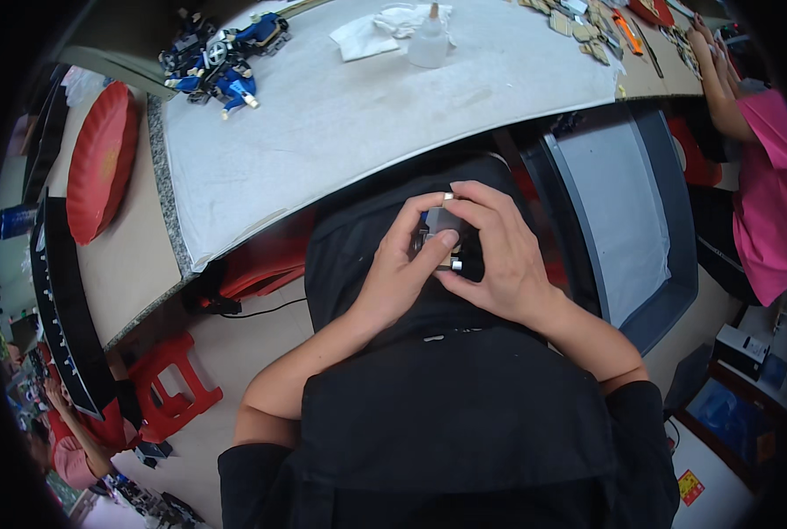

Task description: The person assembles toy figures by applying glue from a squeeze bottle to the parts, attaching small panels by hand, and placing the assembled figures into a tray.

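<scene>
Above my lap, both hands close on a small dark grey and black piece point(445, 220) with pale, shiny ends; its exact kind is too small and covered to tell. My left hand point(392, 269) grips it from the left, thumb pressed on its face. From the other side, my right hand point(504, 251) curls its fingers over the top, with the thumb underneath near a whitish end. Much of the piece is hidden by the fingers. A black apron point(455, 406) lies under my forearms.
On the white-covered table point(323, 132) lie a heap of blue and black toy-figure parts point(222, 62), crumpled tissue point(364, 38) and a clear squeeze bottle point(429, 42). A grey tray point(618, 220) stands to the right. A person in pink point(772, 176) works beyond it. A red stool point(175, 388) is at left.
</scene>
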The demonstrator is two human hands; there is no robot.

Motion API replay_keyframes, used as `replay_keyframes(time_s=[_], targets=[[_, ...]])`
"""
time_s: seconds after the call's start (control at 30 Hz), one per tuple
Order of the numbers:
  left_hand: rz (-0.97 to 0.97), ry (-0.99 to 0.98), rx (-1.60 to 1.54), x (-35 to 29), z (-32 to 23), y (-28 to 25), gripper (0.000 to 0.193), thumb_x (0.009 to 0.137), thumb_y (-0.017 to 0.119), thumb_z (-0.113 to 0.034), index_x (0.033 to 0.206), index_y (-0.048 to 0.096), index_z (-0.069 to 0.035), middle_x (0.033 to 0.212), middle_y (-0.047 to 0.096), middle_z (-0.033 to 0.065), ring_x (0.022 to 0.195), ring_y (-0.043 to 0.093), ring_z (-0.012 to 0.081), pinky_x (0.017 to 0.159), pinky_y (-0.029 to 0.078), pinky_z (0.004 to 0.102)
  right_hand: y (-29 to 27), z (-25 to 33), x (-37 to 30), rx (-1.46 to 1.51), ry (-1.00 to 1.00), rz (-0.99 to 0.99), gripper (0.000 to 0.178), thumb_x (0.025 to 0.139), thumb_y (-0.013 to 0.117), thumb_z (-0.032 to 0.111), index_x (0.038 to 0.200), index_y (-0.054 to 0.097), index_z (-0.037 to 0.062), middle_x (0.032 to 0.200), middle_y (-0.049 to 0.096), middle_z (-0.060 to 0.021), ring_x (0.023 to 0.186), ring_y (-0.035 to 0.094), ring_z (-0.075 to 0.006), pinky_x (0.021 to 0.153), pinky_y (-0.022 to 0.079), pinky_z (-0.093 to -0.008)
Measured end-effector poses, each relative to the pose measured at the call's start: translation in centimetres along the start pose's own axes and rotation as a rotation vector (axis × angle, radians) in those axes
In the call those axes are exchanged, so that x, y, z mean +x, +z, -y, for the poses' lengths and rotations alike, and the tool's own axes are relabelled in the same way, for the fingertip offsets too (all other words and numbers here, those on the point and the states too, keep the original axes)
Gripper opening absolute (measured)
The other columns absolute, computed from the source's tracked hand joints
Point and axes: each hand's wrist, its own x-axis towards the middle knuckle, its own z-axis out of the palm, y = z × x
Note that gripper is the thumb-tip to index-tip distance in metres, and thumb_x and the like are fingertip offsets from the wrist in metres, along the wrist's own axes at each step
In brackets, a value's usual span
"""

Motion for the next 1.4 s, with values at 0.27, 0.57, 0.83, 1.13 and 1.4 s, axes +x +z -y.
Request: replay_keyframes(time_s=[0.27,0.57,0.83,1.13,1.4], targets=[[0.073,-0.399,-0.186,-0.2,0.7,0.1,0.036,0.093,0.042,-0.009,0.127,0.036,-0.017,0.112,0.045,0.0033,0.1,0.046,0.0116,0.085,0.039,0.0261,1.6,1.0,-2.1,-0.144,0.191,0.056,0.07,0.051,0.077,0.004,0.115,0.049,0.0006,0.11,0.047,-0.0141,0.1,0.049,-0.0328,0.083,0.042,-0.0388],[0.043,-0.454,-0.132,0.2,1.5,0.5,0.04,0.092,0.04,-0.006,0.128,0.032,-0.018,0.115,0.047,0.0117,0.105,0.048,0.0157,0.085,0.04,0.0281,3.0,0.2,-2.9,-0.052,0.281,0.074,0.064,0.053,0.074,0.001,0.113,0.051,-0.0006,0.106,0.05,-0.0139,0.099,0.049,-0.0311,0.081,0.044,-0.0359],[-0.001,-0.631,-0.122,0.7,1.3,0.5,0.041,0.091,0.04,-0.005,0.128,0.032,-0.022,0.114,0.047,0.0116,0.108,0.045,0.0158,0.085,0.039,0.0296,3.7,-0.3,-3.3,0.017,0.365,0.079,0.06,0.053,0.073,0.0,0.11,0.052,-0.0015,0.099,0.051,-0.0121,0.088,0.05,-0.0295,0.074,0.045,-0.0358],[-0.01,-0.611,-0.104,1.0,1.3,0.8,0.041,0.09,0.042,-0.005,0.127,0.033,-0.02,0.108,0.048,0.0106,0.105,0.046,0.0154,0.084,0.039,0.0293,3.4,-0.6,-3.0,0.032,0.336,0.059,0.049,0.058,0.066,-0.001,0.105,0.052,-0.0037,0.095,0.049,-0.0128,0.085,0.048,-0.029,0.074,0.044,-0.0355],[0.09,-0.41,-0.113,0.9,2.1,-0.4,0.043,0.087,0.045,0.0,0.126,0.038,-0.016,0.107,0.046,0.003,0.095,0.047,0.0103,0.081,0.04,0.0231,2.5,-0.6,-2.6,0.052,0.229,0.053,0.056,0.057,0.069,0.0,0.11,0.051,-0.0041,0.097,0.051,-0.0132,0.084,0.049,-0.0298,0.074,0.043,-0.0362]])
